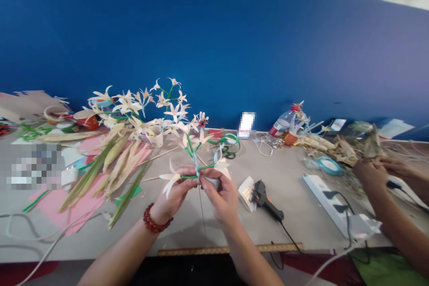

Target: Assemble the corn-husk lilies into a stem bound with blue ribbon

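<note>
Both your hands are pinching. Left hand [182, 189]: thumb and fingertips closed on the low end of the wrapped flower stem [196, 166]. Right hand [224, 193]: thumb and fingers closed on the same spot from the other side, tips nearly meeting. Something greyish sits in your right palm, too hidden to name.

Key relation: the stem's long axis stands close to upright from your pinch, leaning a bit left, away from the glue gun [266, 201]. Upper blooms [187, 140] are above the grip, on the side away from you. One side bloom [170, 178] sticks out leftward over your left hand, pointing away from the gun; a green branch [207, 166] goes off the other way, toward the gun's side, above your right fingers. So your right hand is nearer the gun, left hand nearer the side bloom. My read: the joint between your thumbs is what any turn of the piece would pivot on.

Outward: the gun lies just right of your right hand, nozzle end on a small white pad [246, 194], handle angled back toward you. Right of the gun, a power strip [323, 199], then another person's hands [370, 174] working husk. Well left of the gun: more white flowers [127, 103] by a white cup [156, 138], dried husks [125, 165], pink paper [85, 214]. Nearer you than the gun, a patterned strip [201, 250] along the table edge.
</note>
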`<state>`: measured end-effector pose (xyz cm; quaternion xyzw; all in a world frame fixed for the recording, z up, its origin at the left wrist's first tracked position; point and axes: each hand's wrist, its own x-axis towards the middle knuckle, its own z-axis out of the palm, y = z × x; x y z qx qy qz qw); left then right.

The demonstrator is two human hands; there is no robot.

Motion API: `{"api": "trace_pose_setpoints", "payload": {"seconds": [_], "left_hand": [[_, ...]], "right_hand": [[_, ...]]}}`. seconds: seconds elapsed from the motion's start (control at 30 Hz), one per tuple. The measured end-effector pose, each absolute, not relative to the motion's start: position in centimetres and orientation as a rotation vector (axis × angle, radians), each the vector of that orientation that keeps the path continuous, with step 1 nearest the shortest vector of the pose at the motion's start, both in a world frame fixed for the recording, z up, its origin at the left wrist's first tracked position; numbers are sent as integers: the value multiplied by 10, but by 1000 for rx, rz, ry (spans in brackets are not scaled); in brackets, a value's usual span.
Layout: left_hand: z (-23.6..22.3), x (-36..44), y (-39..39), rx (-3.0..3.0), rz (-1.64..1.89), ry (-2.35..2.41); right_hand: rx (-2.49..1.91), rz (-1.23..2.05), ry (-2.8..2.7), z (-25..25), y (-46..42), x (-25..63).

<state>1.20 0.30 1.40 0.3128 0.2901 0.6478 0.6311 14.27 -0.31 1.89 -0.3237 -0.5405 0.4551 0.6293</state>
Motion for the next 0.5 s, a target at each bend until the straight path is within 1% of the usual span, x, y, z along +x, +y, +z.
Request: {"api": "trace_pose_setpoints", "payload": {"seconds": [0.13, 0.3, 0.5], "left_hand": [[14, 10, 4, 712, 1452, 657], [12, 10, 6, 708, 1434, 623], [14, 14, 9, 707, 1445, 637]], "right_hand": [[-739, 1070, -1209, 13, -1, 142], [-765, 1102, -1158, 18, 1, 139], [-736, 969, -1216, 21, 7, 136]]}}
